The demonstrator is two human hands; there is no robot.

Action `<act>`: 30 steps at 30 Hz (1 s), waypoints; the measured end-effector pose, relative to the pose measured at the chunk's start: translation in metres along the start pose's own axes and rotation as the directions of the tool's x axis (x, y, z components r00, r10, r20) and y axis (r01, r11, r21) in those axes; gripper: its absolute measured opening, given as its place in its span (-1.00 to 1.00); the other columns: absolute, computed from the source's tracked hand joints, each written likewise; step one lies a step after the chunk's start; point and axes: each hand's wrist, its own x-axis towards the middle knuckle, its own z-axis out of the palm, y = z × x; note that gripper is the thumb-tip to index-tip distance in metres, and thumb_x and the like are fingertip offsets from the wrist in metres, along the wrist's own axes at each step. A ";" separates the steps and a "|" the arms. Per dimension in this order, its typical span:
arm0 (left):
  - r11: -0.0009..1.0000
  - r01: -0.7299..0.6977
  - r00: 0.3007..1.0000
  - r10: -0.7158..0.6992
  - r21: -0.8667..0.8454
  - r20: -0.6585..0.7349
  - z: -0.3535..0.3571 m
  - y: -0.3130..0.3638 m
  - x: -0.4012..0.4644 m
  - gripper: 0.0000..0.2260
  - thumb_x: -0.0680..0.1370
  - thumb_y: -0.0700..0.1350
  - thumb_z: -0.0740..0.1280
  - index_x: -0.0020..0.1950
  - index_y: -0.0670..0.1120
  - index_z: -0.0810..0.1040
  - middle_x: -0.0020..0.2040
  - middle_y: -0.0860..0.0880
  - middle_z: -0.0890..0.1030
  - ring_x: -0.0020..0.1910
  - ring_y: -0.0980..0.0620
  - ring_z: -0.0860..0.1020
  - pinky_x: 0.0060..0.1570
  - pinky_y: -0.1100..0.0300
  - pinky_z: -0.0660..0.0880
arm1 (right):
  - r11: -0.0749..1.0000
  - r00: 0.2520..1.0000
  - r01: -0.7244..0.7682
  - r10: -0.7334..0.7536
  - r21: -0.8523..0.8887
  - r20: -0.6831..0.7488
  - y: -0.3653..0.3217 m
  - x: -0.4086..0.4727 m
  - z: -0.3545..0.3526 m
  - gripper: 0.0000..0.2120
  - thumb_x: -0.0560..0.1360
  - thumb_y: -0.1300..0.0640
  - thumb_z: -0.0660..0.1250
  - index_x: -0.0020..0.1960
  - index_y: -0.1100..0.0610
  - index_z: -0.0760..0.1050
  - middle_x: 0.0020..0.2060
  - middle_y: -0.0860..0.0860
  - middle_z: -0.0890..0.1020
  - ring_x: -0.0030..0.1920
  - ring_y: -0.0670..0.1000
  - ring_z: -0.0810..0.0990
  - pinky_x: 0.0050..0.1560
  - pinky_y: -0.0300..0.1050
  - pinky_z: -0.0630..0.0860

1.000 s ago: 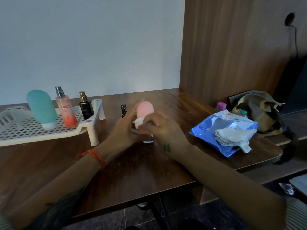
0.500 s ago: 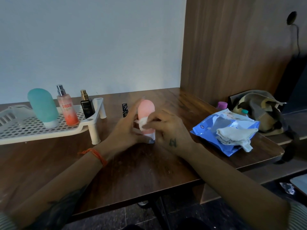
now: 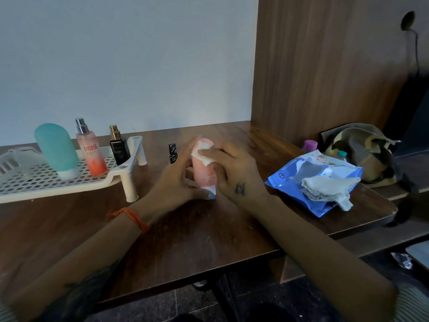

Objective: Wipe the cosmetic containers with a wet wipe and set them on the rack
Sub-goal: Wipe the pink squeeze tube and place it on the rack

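Note:
A pink squeeze bottle (image 3: pixel 204 175) stands upright on its white cap in the middle of the wooden table (image 3: pixel 209 235). My left hand (image 3: pixel 174 182) holds it from the left side. My right hand (image 3: pixel 234 173) pinches a small white wet wipe (image 3: pixel 204 155) against the bottle's upper part. To the left, a white perforated rack (image 3: pixel 69 182) carries a teal bottle (image 3: pixel 56 149), a pink spray bottle (image 3: pixel 91 149) and a small black perfume bottle (image 3: pixel 118 147). A small black tube (image 3: pixel 172 153) stands on the table behind my left hand.
A blue wet-wipe pack (image 3: pixel 308 182) with crumpled used wipes (image 3: pixel 329 190) on it lies at the right. Behind it sit a purple-capped item (image 3: pixel 310 145) and a tan pouch (image 3: pixel 362 152). A wooden panel (image 3: pixel 325 66) walls the right side.
My right hand has slid the wipe over the pink bottle, down its side and back up toward the top. The bottle stays upright in my left hand.

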 end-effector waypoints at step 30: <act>1.000 0.015 0.999 -0.015 -0.008 0.030 -0.003 -0.001 0.002 0.01 0.09 0.01 0.60 0.38 0.40 0.12 0.25 -0.07 0.52 0.09 -0.07 0.60 0.07 -0.16 0.55 | 0.999 0.988 0.044 -0.048 0.028 0.145 0.003 -0.010 -0.001 -0.87 0.25 0.32 0.41 -0.21 0.19 0.65 -0.27 0.09 0.64 -0.28 0.08 0.60 -0.21 -0.26 0.46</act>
